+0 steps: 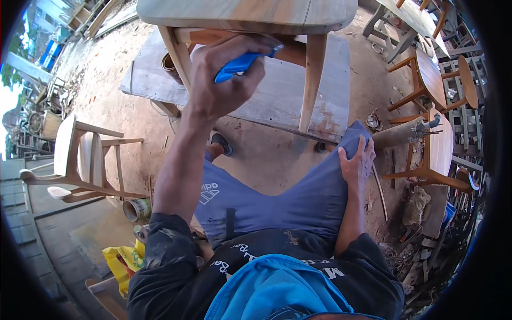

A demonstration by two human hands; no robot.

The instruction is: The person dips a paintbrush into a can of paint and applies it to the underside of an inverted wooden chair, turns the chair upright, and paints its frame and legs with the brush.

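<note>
A blue utility knife [237, 66] is gripped in my left hand [216, 80], which is raised at the front of a wooden chair [245, 15]. The knife's pale tip points right, close to the rail under the seat; whether it touches the wood I cannot tell. The chair stands on a low, worn bench [282, 101], two of its front legs showing. Part of the rail is hidden behind my fingers. My right hand [356, 164] rests on my right knee, fingers spread, holding nothing.
An unpainted chair [88, 154] lies to the left, near an open tin [137, 209] and a yellow bag [124, 264]. A can [172, 66] sits on the bench's left. More chairs [426, 80] and a thick post [400, 133] are on the right. Scrap wood piles along the right edge.
</note>
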